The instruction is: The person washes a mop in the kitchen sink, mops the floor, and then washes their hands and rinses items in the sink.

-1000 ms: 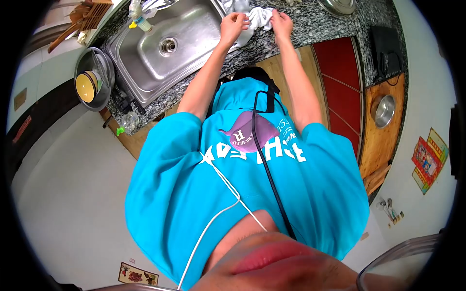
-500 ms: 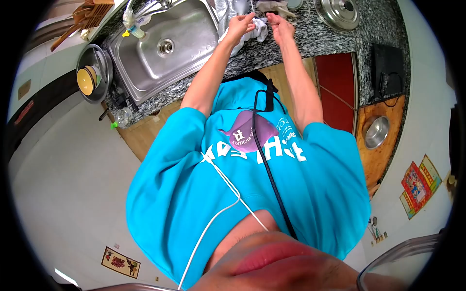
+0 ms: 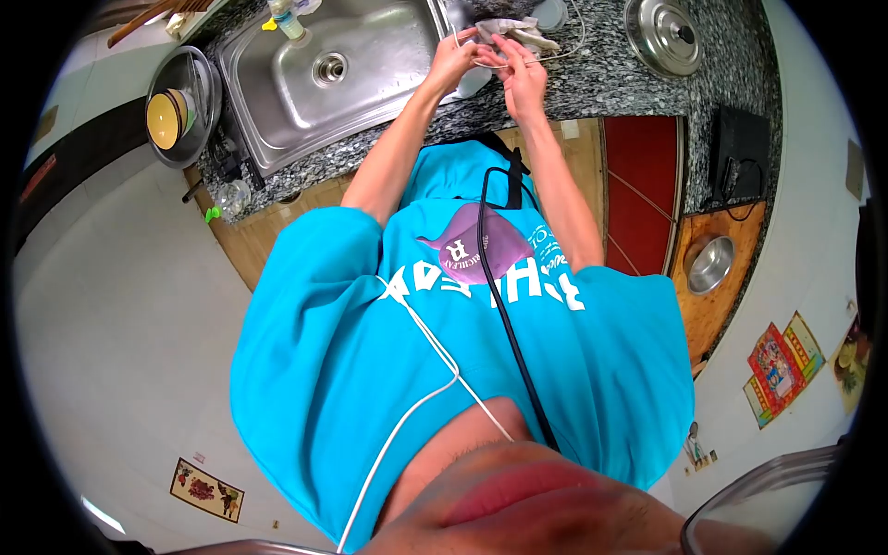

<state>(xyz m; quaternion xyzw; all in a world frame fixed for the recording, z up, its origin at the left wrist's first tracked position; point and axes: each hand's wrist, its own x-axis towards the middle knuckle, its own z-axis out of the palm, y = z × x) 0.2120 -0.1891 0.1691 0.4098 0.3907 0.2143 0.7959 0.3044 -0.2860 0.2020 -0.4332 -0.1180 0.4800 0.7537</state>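
My left hand (image 3: 450,63) is beside the sink's right edge, its fingers closed on a thin white cord (image 3: 561,56). My right hand (image 3: 524,85) is close to it, with thumb and fingers pinched on the same cord. From the hands, the cord curves out to the right and up over the counter. Behind the fingers lies a crumpled pale cloth (image 3: 523,34). A whitish rounded thing (image 3: 474,82) shows below my left fingers, partly hidden; I cannot make out its kind.
The steel sink (image 3: 277,102) is at left, with a bottle (image 3: 287,20) at its far edge. A metal basin (image 3: 208,120) holds a yellow bowl (image 3: 165,120). To the right are a pot lid (image 3: 664,37), a black flat object (image 3: 738,139) and a steel bowl (image 3: 710,264).
My hands have come closer together and slightly lower. The cord now shows as a wide loop to the right. The white bundled material under my hands is less visible, and the view has shifted.
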